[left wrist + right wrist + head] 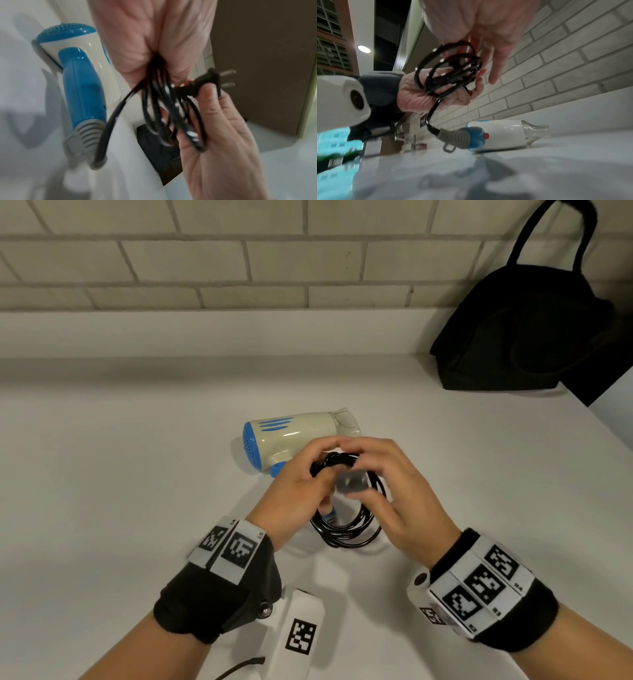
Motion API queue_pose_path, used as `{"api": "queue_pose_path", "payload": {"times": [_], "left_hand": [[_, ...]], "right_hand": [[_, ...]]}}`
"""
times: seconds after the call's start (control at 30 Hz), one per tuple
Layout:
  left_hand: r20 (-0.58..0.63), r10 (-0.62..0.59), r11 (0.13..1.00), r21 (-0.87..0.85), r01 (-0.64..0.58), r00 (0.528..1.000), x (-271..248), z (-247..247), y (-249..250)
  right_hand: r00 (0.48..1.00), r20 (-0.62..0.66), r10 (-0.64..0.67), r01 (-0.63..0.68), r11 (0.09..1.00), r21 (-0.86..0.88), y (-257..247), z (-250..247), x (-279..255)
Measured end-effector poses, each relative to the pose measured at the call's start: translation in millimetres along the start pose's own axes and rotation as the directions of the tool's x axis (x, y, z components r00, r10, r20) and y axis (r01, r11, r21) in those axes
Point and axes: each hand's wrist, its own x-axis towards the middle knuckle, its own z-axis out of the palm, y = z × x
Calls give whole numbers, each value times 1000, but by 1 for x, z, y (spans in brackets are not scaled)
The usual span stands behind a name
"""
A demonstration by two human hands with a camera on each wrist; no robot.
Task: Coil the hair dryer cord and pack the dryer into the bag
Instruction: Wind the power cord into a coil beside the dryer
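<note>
**Coil gathered in our hands, dryer lying just past our fingers**

We have the black cord [346, 529] bunched into several loops between both hands, held above the worktop [120, 474]. Our left hand [301, 491] has its fingers [476, 86] curled round the top of the bundle, clamping the loops together. Our right hand [400, 494] pinches the plug [204, 82] between thumb and fingertips; its other fingers stand straighter and apart, though motion blur makes the exact hold hard to read. The hair dryer [298, 436] lies on its side on the worktop just beyond our fingertips, tethered by the short run of cord that drops to its grey strain relief [453, 136]. The black bag [520, 344] stands well off to the right of our right hand, against the wall.

We judge the cord limp but springy: the loops will likely splay the moment our fingers loosen, so it wants gripping across all strands at once. The dryer looks light, rigid and glossy, probably slick on the barrel; the blue handle [82, 86] seems the surest place to take hold, with the coil pressed against it.
</note>
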Motion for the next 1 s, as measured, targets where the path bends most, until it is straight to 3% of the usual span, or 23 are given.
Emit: {"api": "queue_pose_path", "payload": {"times": [0.1,0.2,0.3,0.47,0.57,0.63,0.7,0.8,0.9,1.0], "left_hand": [[65,35,999,29,-37,997,-1,3,2],[114,107,969,211,-129,988,-3,9,-1],[166,171,870,438,-228,971,-3,8,-7],[184,173,761,599,-250,968,3,11,-10],[191,162,746,618,-247,968,5,13,-8],[156,229,775,568,-277,961,3,14,-6],[85,302,824,478,-305,949,1,17,-2],[50,317,848,433,-307,947,-3,20,1],[81,325,774,550,-314,942,-3,20,-1],[131,273,666,689,-285,953,-1,23,-1]], "right_hand": [[963,-158,219,-128,885,447,0,4,-2],[915,-190,355,-183,787,589,-2,6,-2],[910,-209,358,-172,785,596,-5,2,1],[911,-201,360,-182,788,588,-9,-3,3],[952,-146,268,-195,902,385,-17,-8,8],[970,-82,229,-202,946,252,-19,-12,14],[962,-76,261,-233,936,264,-18,-15,18],[948,-86,308,-276,924,266,-14,-13,18],[925,-99,366,-319,892,320,-11,-11,15],[939,-108,325,-294,927,232,-12,-8,11]]}}
